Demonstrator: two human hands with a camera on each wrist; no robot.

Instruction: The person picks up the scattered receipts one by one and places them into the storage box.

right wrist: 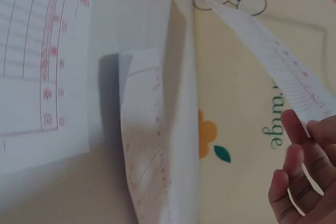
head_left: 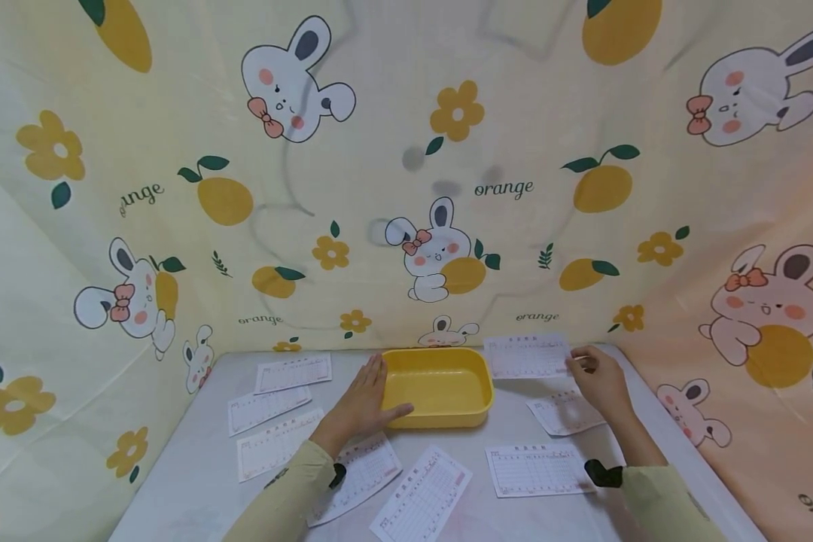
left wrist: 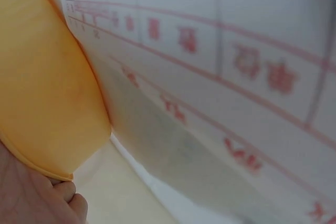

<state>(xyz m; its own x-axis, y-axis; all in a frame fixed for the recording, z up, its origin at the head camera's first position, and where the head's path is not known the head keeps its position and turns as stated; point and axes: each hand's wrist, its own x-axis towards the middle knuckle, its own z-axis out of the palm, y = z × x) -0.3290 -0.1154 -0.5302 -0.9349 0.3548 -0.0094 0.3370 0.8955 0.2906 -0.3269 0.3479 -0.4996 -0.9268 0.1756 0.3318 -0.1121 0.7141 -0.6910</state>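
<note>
Forward-down head view, close wrist views, paper slips [head_left: 421, 494] in all.

The tray [head_left: 440, 421] is plain yellow, the slips [head_left: 528, 357] red-ruled white.

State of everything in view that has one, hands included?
Left hand: against the tray's side
Right hand: pinching a sheet
Yellow tray: upright, open-topped
Held sheet: raised, gripped at right edge
Seven other sheets: on the table
Printed curtain: hanging, wrinkled
</note>
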